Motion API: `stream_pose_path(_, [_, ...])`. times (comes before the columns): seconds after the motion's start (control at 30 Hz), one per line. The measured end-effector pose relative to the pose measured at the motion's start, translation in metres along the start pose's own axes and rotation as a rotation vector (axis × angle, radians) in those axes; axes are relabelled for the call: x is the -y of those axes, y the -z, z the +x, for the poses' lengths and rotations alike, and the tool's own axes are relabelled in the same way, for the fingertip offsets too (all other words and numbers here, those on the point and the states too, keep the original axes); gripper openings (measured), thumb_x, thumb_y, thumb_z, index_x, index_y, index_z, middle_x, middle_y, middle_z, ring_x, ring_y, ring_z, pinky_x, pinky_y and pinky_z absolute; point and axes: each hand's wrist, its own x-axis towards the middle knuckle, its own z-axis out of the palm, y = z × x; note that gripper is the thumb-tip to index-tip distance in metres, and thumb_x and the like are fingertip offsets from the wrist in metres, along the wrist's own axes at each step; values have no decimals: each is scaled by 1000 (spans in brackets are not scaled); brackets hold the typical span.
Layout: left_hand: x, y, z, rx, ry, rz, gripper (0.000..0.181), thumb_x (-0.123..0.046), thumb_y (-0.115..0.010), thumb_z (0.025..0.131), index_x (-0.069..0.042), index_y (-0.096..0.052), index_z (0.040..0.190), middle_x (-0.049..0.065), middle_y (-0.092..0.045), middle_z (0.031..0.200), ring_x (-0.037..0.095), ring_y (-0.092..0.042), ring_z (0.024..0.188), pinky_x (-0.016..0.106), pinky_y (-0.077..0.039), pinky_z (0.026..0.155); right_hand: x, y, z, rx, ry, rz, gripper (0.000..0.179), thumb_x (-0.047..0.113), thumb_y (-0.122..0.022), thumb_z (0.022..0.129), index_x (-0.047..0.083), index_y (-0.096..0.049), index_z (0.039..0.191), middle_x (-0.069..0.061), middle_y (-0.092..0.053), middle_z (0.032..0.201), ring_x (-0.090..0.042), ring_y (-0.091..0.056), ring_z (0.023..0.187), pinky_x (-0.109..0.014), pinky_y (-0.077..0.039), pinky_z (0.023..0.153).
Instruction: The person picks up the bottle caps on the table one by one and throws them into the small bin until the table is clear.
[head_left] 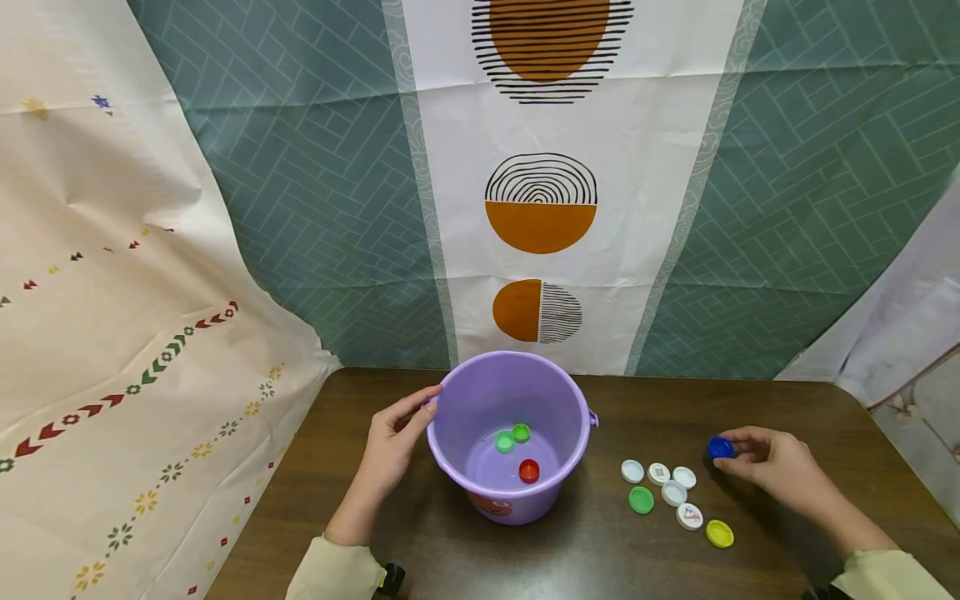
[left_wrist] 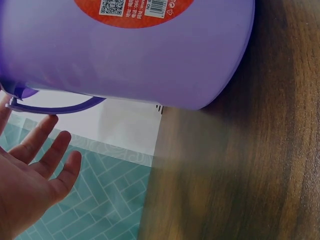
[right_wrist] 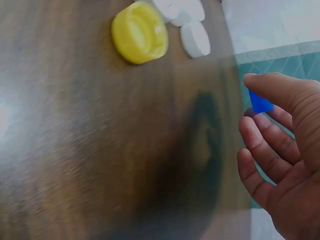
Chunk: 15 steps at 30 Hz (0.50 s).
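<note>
A purple bucket [head_left: 507, 492] stands upright on the brown table. Against its left rim rests my left hand [head_left: 396, 437], thumb and forefinger touching the edge; the other fingers spread loosely beside the bucket's handle [left_wrist: 60, 107] in the left wrist view. Inside the bucket lie a red bottle cap [head_left: 528, 471] and two green caps [head_left: 505, 441]. My right hand [head_left: 780, 467] pinches a blue bottle cap [head_left: 721, 447] between thumb and fingers, above the table on the right. In the right wrist view, the blue cap [right_wrist: 261, 102] is partly hidden by the thumb.
Left of the right hand lie several white caps [head_left: 673, 492], a green cap [head_left: 641, 500] and a yellow cap [head_left: 719, 534]. The wooden table [head_left: 570, 554] ends at a patterned cloth [head_left: 360, 308] behind. A cream cloth [head_left: 150, 400] hangs at the left.
</note>
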Motion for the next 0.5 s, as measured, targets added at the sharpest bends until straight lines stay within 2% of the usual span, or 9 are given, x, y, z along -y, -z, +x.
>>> stream_pose_path(0.27, [1, 0, 0, -2, -15, -1, 31, -16, -61, 91, -10, -63, 121, 11, -65, 120, 12, -63, 105, 21, -52, 85, 27, 8, 14, -95, 79, 32, 41, 40, -76, 75, 11, -67, 103, -5, -69, 88, -1, -60, 69, -17, -51, 60])
stream_pose_path(0.5, [2, 0, -1, -3, -12, -3, 31, -17, -60, 91, -11, -63, 121, 11, -64, 121, 12, -62, 107, 21, -52, 86, 52, 9, 26, -100, 114, 97, 37, 39, -76, 76, 13, -67, 101, -5, -68, 88, -6, -61, 71, -18, -52, 61])
